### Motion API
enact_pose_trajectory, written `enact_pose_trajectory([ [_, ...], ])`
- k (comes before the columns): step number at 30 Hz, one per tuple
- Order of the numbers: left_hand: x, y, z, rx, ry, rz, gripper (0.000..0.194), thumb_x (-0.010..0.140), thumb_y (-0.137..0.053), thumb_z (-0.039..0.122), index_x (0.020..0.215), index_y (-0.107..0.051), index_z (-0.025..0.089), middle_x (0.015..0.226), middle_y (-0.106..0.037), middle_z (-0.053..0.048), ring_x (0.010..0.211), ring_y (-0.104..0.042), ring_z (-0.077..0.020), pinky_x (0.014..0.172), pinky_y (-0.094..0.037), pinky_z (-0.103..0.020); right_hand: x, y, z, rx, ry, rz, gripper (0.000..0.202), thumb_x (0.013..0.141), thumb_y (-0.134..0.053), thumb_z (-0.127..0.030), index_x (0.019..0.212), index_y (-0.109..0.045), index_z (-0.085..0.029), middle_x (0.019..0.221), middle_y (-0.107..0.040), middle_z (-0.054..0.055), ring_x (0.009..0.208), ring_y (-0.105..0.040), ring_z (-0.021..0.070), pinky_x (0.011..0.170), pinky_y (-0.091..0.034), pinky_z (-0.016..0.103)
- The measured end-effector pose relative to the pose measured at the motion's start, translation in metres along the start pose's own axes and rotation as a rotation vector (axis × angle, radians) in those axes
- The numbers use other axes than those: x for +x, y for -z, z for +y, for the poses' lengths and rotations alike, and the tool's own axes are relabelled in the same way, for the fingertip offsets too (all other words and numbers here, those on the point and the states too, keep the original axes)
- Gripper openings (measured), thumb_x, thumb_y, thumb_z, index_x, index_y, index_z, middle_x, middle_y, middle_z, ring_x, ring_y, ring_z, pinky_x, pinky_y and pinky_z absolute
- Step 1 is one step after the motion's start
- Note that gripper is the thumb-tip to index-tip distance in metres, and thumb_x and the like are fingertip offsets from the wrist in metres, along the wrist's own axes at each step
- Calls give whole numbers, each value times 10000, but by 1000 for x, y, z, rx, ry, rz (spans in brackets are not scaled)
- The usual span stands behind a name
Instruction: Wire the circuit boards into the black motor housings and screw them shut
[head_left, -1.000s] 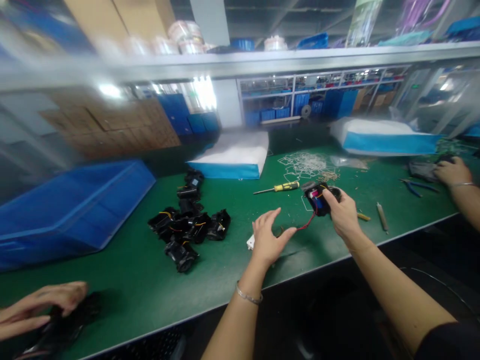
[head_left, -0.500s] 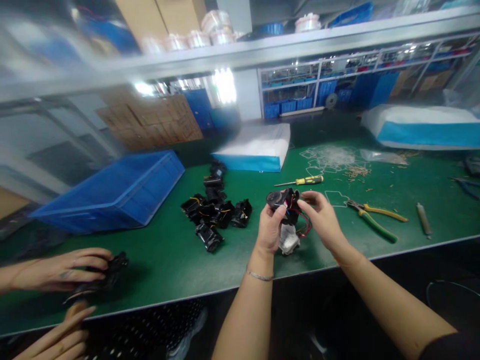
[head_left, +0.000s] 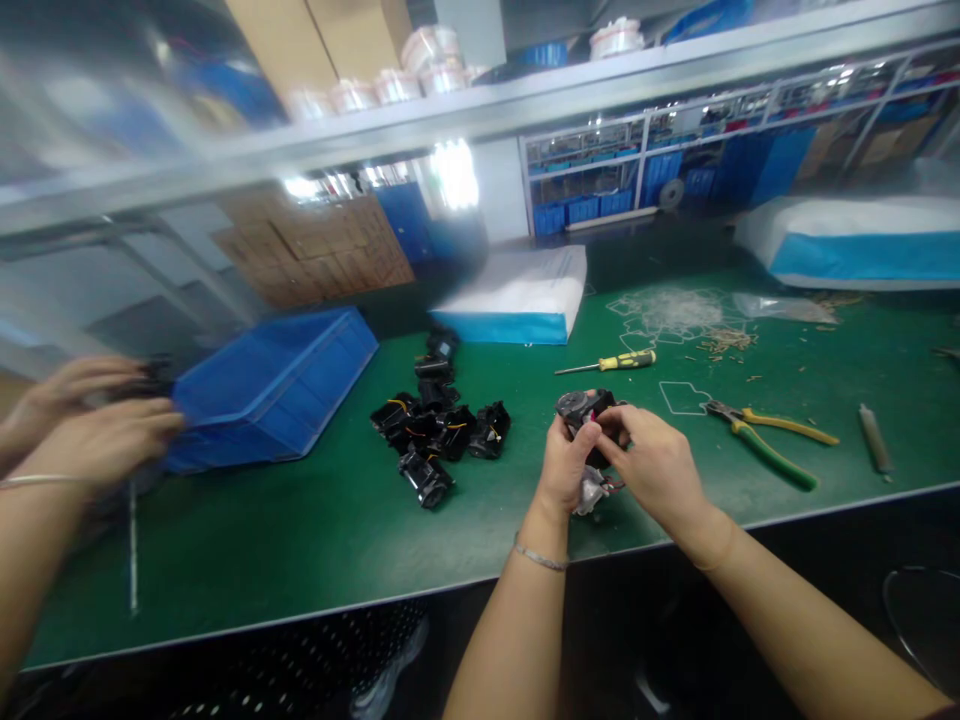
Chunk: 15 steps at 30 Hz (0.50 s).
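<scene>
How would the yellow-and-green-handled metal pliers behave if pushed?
The metal pliers with yellow and green handles would probably slide rather than roll, lying flat on the green table. Their spread handles may swing together; the metal head likely weighs most.

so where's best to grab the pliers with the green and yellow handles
Probably by the green handle and the yellow handle together, around their middles, with the right hand coming in from the near right side. The pliers lie on the table with the handles spread toward that side and the metal head pointing left and away.
</scene>
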<state>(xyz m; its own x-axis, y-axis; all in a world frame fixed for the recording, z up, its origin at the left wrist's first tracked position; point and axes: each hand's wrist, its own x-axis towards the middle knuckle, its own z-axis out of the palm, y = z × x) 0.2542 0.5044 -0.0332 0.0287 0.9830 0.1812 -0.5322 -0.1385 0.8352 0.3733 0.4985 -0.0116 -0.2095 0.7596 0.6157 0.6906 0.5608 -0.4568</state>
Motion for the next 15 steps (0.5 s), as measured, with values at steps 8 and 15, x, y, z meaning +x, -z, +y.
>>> enact_pose_trajectory([
  [8, 4, 2, 0, 342, -140, 140, 502, 852, -537, 546, 1110, -594, 119, 1098, -647, -109, 1024, -598, -208, 947, -452, -322, 2, 9, -9, 40, 74, -29, 215, 930, -508, -320, 776, -590, -194, 774, -618, 47, 766, -529, 194, 702, -393, 311],
  [15, 5, 2, -1, 464, -134, 215, 516, 843, -510, 588, 1008, -641, 116, 965, -674, -85, 897, -612, -179, 840, -465, -277, 1, 17, -12, 176, -76, -139, 200, 889, -569, -317, 737, -601, -191, 752, -633, 25, 739, -546, 174, 689, -376, 291],
])
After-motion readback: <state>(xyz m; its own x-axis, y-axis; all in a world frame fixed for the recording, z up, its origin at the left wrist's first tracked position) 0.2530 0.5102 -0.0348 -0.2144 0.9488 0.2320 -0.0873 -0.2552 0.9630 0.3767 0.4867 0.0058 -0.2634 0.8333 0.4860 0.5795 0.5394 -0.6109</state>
